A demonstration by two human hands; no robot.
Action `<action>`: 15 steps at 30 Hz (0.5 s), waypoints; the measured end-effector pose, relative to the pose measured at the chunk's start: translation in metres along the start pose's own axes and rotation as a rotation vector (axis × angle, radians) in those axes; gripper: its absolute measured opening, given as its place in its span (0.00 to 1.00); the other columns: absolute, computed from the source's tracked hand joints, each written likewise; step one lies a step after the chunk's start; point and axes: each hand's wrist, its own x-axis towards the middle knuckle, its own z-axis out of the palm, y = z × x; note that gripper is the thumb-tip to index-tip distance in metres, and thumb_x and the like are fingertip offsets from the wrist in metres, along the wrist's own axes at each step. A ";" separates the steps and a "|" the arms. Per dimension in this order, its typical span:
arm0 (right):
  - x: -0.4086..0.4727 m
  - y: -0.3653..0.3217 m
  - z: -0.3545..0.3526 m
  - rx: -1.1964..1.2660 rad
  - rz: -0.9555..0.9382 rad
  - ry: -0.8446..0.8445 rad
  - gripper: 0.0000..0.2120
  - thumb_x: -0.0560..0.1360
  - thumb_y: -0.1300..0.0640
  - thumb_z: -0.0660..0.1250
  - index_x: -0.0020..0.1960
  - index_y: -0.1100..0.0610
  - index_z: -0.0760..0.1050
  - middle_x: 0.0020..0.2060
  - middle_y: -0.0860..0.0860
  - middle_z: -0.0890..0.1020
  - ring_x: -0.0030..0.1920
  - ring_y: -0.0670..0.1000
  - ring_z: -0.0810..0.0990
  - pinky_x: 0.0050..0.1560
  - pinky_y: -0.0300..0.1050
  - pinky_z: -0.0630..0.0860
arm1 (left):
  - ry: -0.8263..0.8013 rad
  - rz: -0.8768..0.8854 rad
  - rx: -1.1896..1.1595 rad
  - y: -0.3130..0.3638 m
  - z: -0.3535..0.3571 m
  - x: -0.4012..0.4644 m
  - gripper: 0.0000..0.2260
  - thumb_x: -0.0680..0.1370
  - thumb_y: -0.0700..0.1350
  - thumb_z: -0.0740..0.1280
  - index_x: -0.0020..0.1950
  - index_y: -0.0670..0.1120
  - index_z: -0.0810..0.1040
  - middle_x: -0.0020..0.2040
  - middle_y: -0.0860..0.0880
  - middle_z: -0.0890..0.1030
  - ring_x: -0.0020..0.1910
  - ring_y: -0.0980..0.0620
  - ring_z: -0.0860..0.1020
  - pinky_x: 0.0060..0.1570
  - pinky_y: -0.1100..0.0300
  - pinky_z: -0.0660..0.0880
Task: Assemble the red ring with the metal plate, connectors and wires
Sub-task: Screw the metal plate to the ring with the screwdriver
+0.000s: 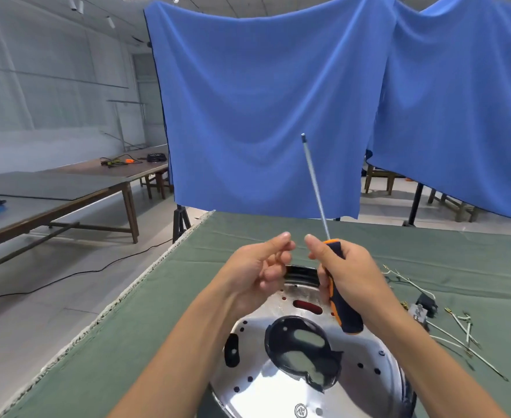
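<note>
While the metal plate (pixel 281 384) lies flat at the near edge of the green table (pixel 145 312), partly hidden by both forearms, the right hand (pixel 350 273) grips a screwdriver (pixel 335 279) whose shaft points up and far, the left hand (pixel 254 267) curls with nothing visible in it, and wires (pixel 462 336) lie to the right.

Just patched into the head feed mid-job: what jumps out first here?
The right hand grips a screwdriver by its orange and dark handle, shaft pointing up against the blue cloth. The left hand is raised beside it, fingers curled. Below both lies the shiny metal plate on the green-covered table, with loose wires to its right.
</note>
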 end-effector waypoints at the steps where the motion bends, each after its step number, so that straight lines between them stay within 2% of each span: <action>1: 0.000 -0.001 -0.001 -0.056 -0.003 -0.025 0.18 0.77 0.45 0.63 0.41 0.60 0.73 0.20 0.51 0.74 0.19 0.50 0.72 0.22 0.36 0.68 | 0.057 0.022 -0.067 0.004 -0.002 -0.001 0.06 0.73 0.45 0.68 0.41 0.43 0.76 0.28 0.52 0.75 0.17 0.61 0.66 0.14 0.70 0.61; 2: 0.000 -0.001 -0.003 -0.117 -0.011 -0.056 0.17 0.78 0.45 0.61 0.43 0.60 0.73 0.20 0.52 0.75 0.20 0.50 0.73 0.23 0.36 0.68 | 0.122 0.043 -0.143 0.009 -0.005 -0.002 0.05 0.71 0.44 0.69 0.41 0.43 0.76 0.29 0.51 0.77 0.18 0.61 0.69 0.15 0.70 0.64; 5: -0.002 -0.003 -0.009 -0.336 -0.061 -0.142 0.15 0.78 0.46 0.60 0.42 0.57 0.72 0.22 0.53 0.78 0.21 0.49 0.73 0.27 0.39 0.70 | 0.308 0.127 -0.403 0.022 -0.019 -0.006 0.07 0.77 0.41 0.66 0.40 0.41 0.77 0.32 0.46 0.82 0.25 0.55 0.79 0.22 0.67 0.75; 7: -0.004 -0.004 -0.011 -0.475 -0.077 -0.186 0.13 0.76 0.44 0.63 0.40 0.53 0.74 0.25 0.52 0.80 0.22 0.49 0.75 0.30 0.43 0.73 | 0.366 0.187 -0.513 0.028 -0.028 -0.007 0.09 0.80 0.41 0.63 0.41 0.40 0.76 0.36 0.43 0.83 0.35 0.50 0.83 0.33 0.60 0.80; 10: -0.008 -0.004 -0.010 -0.566 -0.074 -0.233 0.11 0.74 0.43 0.66 0.40 0.50 0.76 0.26 0.46 0.80 0.24 0.43 0.77 0.34 0.45 0.75 | 0.420 0.216 -0.544 0.032 -0.035 -0.006 0.10 0.81 0.42 0.60 0.44 0.39 0.76 0.46 0.42 0.81 0.50 0.45 0.79 0.50 0.54 0.75; 13: -0.010 -0.004 -0.007 -0.618 -0.072 -0.278 0.08 0.74 0.43 0.67 0.41 0.47 0.78 0.24 0.38 0.78 0.24 0.39 0.76 0.32 0.36 0.69 | 0.436 0.212 -0.560 0.032 -0.038 -0.005 0.11 0.82 0.42 0.58 0.44 0.40 0.75 0.47 0.43 0.80 0.53 0.45 0.77 0.53 0.53 0.73; 15: -0.010 -0.004 -0.007 -0.674 -0.076 -0.290 0.08 0.74 0.42 0.67 0.42 0.45 0.79 0.24 0.36 0.78 0.24 0.39 0.75 0.33 0.37 0.68 | 0.448 0.219 -0.588 0.034 -0.040 -0.005 0.12 0.82 0.42 0.57 0.43 0.40 0.75 0.45 0.43 0.80 0.53 0.46 0.77 0.53 0.53 0.73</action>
